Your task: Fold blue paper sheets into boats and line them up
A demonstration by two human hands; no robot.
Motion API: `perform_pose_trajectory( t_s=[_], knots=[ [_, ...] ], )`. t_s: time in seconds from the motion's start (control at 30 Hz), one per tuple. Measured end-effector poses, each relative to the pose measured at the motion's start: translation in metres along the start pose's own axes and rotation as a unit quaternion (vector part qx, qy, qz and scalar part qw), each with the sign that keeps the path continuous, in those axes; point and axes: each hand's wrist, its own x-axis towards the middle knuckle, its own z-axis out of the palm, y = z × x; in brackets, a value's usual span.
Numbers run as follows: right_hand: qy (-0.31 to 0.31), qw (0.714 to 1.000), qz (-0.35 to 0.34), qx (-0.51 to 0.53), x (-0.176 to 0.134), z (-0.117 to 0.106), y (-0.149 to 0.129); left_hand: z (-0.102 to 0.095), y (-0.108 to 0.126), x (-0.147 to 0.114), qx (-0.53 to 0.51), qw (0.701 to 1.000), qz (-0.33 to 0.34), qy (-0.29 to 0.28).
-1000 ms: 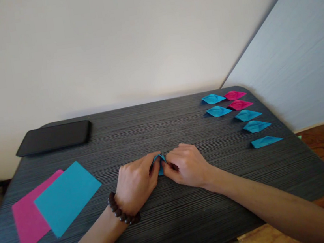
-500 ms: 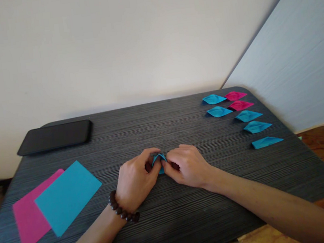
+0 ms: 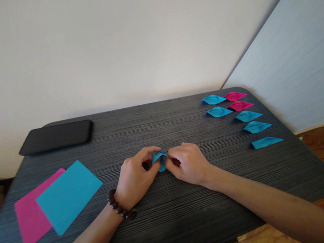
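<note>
Between my two hands, over the near middle of the table, is a small piece of folded blue paper (image 3: 162,165). My left hand (image 3: 136,174), with a dark bead bracelet (image 3: 121,208) at its wrist, pinches the paper's left side between thumb and forefinger. On the paper's right side my right hand (image 3: 190,163) is closed, its thumb and curled forefinger gripping the edge. The fingers cover both ends of the paper, so its whole shape is hidden.
Several folded blue paper boats (image 3: 247,115) and two pink ones (image 3: 240,105) lie along the table's right side. A blue sheet (image 3: 70,197) overlaps a pink sheet (image 3: 31,218) at left. Behind them lies a black phone (image 3: 56,136). A wall (image 3: 110,44) borders the far edge.
The folded blue paper has opened wider between my fingers, and more of its surface shows. My right hand has shifted slightly to the right. Both hands keep their grip.
</note>
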Motion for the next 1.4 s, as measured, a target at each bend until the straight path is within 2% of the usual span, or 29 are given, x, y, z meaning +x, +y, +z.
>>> perform_pose_trajectory(
  t_s=[0.17,0.27,0.37,0.53,0.63,0.77,0.87,0.97,1.2,1.4],
  knots=[
    [0.005,1.0,-0.008,0.019,0.0,0.0,0.0,-0.001,0.003,0.001,-0.034,0.999,-0.018,0.0],
    [0.029,0.997,0.01,0.067,-0.001,0.0,0.0,-0.003,0.004,0.002,-0.076,0.997,-0.015,-0.013],
    [0.046,0.988,0.033,0.146,-0.001,0.0,0.001,-0.007,0.007,0.003,-0.164,0.985,-0.031,-0.048],
    [0.076,0.976,-0.009,0.202,-0.001,0.002,0.005,-0.018,0.009,0.009,-0.261,0.954,-0.1,-0.104],
    [0.097,0.971,-0.029,0.216,-0.002,0.003,0.006,-0.023,0.005,0.011,-0.319,0.93,-0.123,-0.137],
    [0.108,0.968,-0.048,0.22,-0.002,0.001,0.008,-0.026,-0.001,0.01,-0.443,0.866,-0.144,-0.182],
    [0.103,0.971,-0.056,0.209,-0.002,0.0,0.008,-0.026,-0.001,0.009,-0.485,0.841,-0.158,-0.18],
    [0.101,0.973,-0.059,0.201,-0.002,0.0,0.008,-0.024,-0.001,0.009,-0.48,0.846,-0.158,-0.169],
    [0.094,0.975,-0.062,0.193,-0.003,-0.003,0.008,-0.021,-0.007,0.01,-0.474,0.847,-0.157,-0.181],
    [0.094,0.974,-0.064,0.196,-0.002,-0.003,0.008,-0.02,-0.006,0.01,-0.403,0.885,-0.17,-0.16]
  ],
)
